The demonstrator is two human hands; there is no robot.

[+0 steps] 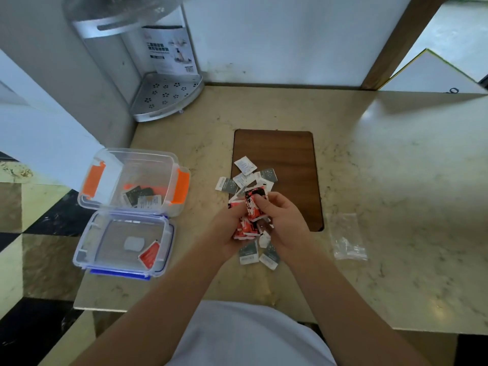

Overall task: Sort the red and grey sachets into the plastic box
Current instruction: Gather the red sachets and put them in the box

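Note:
Both hands meet over a pile of sachets at the counter's middle. My left hand (229, 233) holds a bunch of red sachets (246, 228) from below. My right hand (284, 223) pinches one red sachet (253, 202) at the top of the bunch. Grey sachets (268, 175) lie scattered on the wooden board beyond the hands, and a few more grey sachets (248, 253) lie near my wrists. To the left stand two clear plastic boxes: the orange-clipped box (182, 186) holds a few grey sachets (140, 198), the blue-clipped box (169, 233) holds one red sachet (148, 256).
A dark wooden board (285, 149) is set into the marble counter (396, 167). An empty clear plastic bag (347, 237) lies right of the hands. A metal corner rack (166, 99) stands at the back left. The counter's edge drops to the floor left of the boxes.

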